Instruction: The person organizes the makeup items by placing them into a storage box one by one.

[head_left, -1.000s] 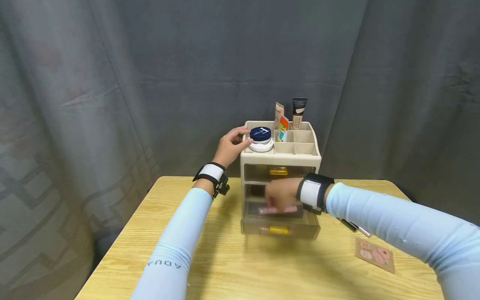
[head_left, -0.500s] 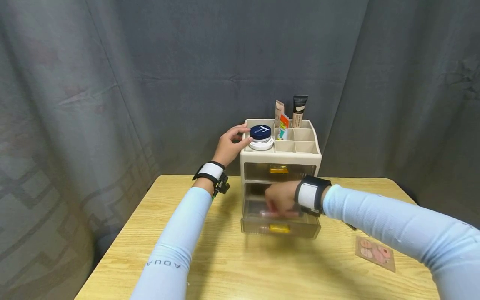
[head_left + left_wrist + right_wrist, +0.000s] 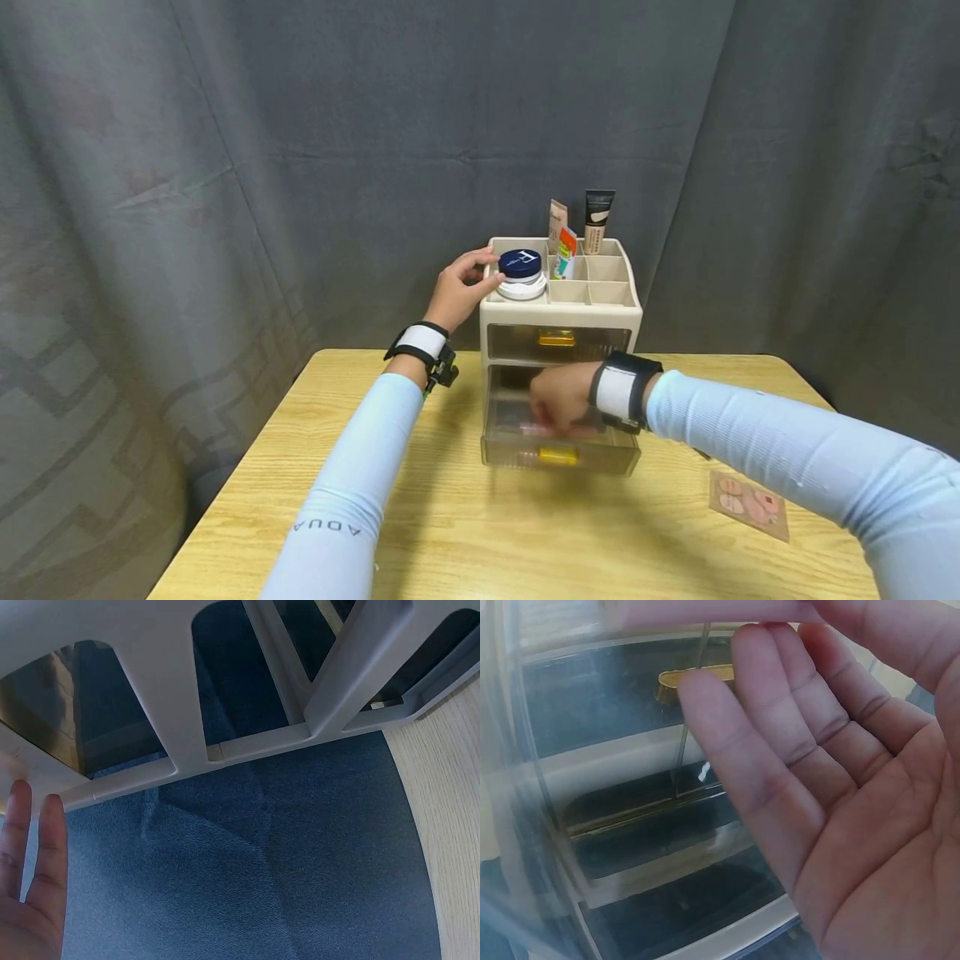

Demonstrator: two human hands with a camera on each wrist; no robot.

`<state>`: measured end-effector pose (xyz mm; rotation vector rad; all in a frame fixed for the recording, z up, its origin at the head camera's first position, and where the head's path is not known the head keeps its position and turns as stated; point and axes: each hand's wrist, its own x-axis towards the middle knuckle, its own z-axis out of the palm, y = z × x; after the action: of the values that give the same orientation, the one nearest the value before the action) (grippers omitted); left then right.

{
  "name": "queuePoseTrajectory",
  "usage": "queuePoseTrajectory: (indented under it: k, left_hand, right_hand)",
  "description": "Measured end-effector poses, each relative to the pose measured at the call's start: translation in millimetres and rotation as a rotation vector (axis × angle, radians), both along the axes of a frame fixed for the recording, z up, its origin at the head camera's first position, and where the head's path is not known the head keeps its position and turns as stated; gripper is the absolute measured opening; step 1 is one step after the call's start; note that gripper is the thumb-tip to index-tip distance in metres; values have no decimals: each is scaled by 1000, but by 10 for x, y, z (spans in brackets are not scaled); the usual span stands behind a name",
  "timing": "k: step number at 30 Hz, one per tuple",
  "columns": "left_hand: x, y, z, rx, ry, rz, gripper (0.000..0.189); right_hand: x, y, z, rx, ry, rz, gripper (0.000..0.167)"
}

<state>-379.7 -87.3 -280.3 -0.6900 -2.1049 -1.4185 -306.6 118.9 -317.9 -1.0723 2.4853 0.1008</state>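
Note:
A cream makeup organizer (image 3: 562, 317) with smoky clear drawers stands on the table. Its lower drawer (image 3: 517, 454) is pulled out. My right hand (image 3: 562, 396) reaches into that drawer and pinches a slim pink stick (image 3: 712, 611) between thumb and fingertips; its exact kind cannot be told. My left hand (image 3: 457, 292) rests against the organizer's upper left side, the thumb beside a white round case (image 3: 522, 290). On that case sits a navy-lidded round jar (image 3: 520, 263). In the left wrist view, two straight fingers (image 3: 51, 855) lie near the organizer's side wall.
A black-capped tube (image 3: 597, 221), a beige tube (image 3: 557, 223) and a small colourful tube (image 3: 566, 254) stand in the top compartments. The upper drawer (image 3: 517, 342) is closed. A makeup palette (image 3: 748, 504) lies on the wooden table (image 3: 300, 467) at right. Grey curtain hangs behind.
My right hand has lowered slightly in the drawer with the pink stick, which is now mostly hidden by the hand and drawer front. The left hand stays put.

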Motion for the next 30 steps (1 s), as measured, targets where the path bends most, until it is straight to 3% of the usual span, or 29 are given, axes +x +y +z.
queuePoseTrajectory:
  k: [12,20,26,30]
  left_hand:
    - [5,6,21,14,4,-18,32]
    - [19,0,19,8,-5,-5,32]
    - [32,-12,15,-3,-14,-1,32]
    - [36,-15,9,-7,-12,0,32]
  right_hand:
    - [-58,50,-75,-21,53,95,31]
    - [-16,45,-24,-27,72,129,30]
    - [48,42,111,-36,33,42,30]
    - [125,89,355,-85,37,37,24]
